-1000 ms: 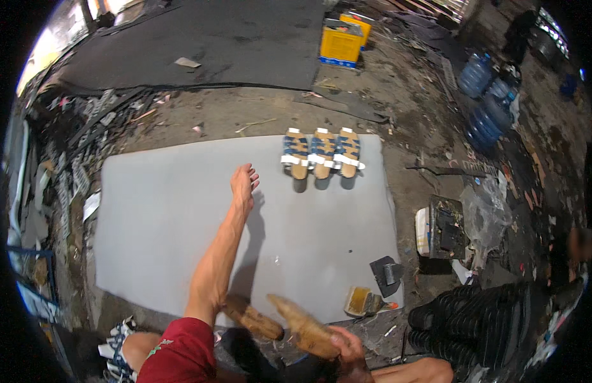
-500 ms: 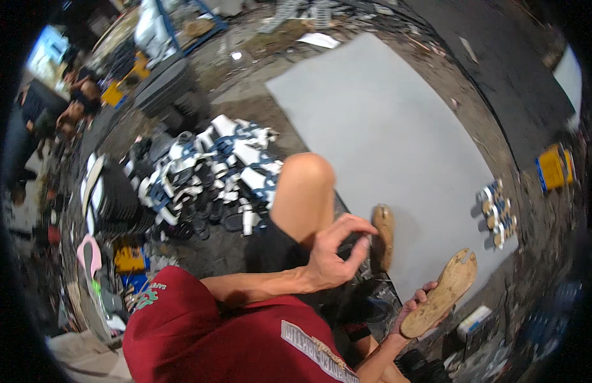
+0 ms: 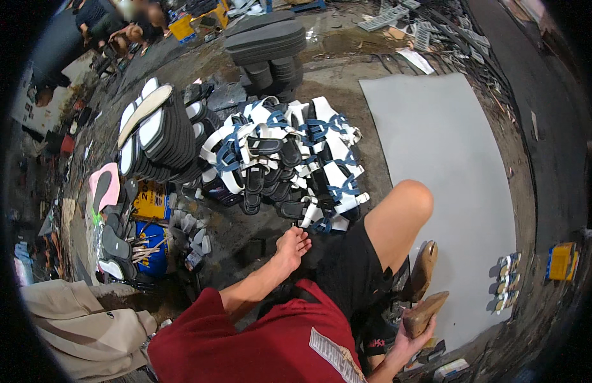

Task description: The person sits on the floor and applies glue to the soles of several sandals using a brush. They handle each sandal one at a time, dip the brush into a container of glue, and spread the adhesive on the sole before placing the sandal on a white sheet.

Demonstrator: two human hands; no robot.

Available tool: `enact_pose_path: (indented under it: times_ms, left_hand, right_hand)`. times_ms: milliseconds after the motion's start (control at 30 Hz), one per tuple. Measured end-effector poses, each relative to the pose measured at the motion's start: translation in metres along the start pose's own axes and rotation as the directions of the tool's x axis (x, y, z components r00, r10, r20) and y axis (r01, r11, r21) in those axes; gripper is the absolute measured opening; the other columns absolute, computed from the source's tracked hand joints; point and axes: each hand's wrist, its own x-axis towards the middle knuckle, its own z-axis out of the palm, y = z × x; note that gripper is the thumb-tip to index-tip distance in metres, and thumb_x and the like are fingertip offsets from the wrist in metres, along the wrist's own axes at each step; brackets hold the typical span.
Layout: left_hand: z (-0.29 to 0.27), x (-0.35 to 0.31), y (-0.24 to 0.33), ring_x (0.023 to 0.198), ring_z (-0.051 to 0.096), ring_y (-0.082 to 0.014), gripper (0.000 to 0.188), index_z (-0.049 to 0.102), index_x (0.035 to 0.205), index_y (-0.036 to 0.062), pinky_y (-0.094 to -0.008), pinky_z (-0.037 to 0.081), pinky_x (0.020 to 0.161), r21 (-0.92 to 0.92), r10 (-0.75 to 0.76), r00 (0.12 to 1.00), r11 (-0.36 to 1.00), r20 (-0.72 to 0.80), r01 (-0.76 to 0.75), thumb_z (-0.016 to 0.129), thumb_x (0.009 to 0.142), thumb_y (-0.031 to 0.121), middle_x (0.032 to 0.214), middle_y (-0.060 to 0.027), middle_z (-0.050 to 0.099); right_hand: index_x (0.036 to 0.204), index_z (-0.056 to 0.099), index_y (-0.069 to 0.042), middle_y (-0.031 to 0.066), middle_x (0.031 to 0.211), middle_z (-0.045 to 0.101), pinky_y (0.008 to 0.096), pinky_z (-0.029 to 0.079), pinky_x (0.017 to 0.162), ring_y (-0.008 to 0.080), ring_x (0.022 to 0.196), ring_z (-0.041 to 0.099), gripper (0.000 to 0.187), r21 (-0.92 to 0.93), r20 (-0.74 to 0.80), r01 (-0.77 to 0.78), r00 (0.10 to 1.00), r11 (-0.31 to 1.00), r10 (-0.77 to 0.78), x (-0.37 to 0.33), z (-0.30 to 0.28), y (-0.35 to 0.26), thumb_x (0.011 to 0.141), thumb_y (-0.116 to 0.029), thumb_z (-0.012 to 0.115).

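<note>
My right hand (image 3: pixel 416 340) grips a brown wooden shoe last (image 3: pixel 425 314) at the lower right. A second wooden shoe last (image 3: pixel 423 265) lies just beyond it, beside my bent knee, at the edge of the grey sheet. My left hand (image 3: pixel 293 246) reaches out with fingers loosely curled and apart, and nothing shows in them. It hovers by the near edge of a heap of sandals (image 3: pixel 289 153) with white and blue straps and black insoles. Nearest to its fingertips are a black-soled sandal (image 3: pixel 292 209) and its white strap.
A large grey sheet (image 3: pixel 449 147) spreads to the right, with several strapped sandals on lasts (image 3: pixel 508 283) in a row. Stacked dark soles (image 3: pixel 165 143) and a block of black soles (image 3: pixel 264 41) stand beyond the heap. Yellow crate (image 3: pixel 561 260) at far right. People (image 3: pixel 120 29) sit far left.
My left hand has moved left from beside the second last to the sandal heap, its fingers uncurling. My right hand still holds its last, now tilted differently. The view has turned left.
</note>
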Motion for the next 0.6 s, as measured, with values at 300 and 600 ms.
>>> enact_pose_path:
  times_ms: [300,600]
  left_hand:
    - [0.053,-0.034,0.073,0.104,0.064,-0.0265,0.060,0.048,0.131,-0.0027,-0.0388,0.055,0.092,-0.277,0.477,0.876,0.835,-0.068,-0.476,0.072,0.097,0.040,0.122,-0.0176,0.057]
    - [0.098,-0.014,0.144,0.122,0.063,-0.0307,0.065,0.044,0.142,-0.0052,-0.0412,0.056,0.104,-0.525,0.595,0.792,0.722,0.139,-0.451,0.074,0.100,0.033,0.136,-0.0230,0.056]
  right_hand:
    - [0.140,0.057,-0.007,0.0167,0.130,0.066,0.0462,0.052,0.091,0.0284,0.109,0.063,0.057,-0.107,-0.149,-0.049,0.988,0.993,0.033,-0.001,-0.023,-0.004,0.094,-0.033,0.075]
    - [0.139,0.057,-0.007,0.0154,0.128,0.066,0.0454,0.054,0.085,0.0271,0.102,0.064,0.056,-0.102,-0.101,-0.049,0.994,0.994,0.038,-0.008,-0.010,0.000,0.094,-0.035,0.074]
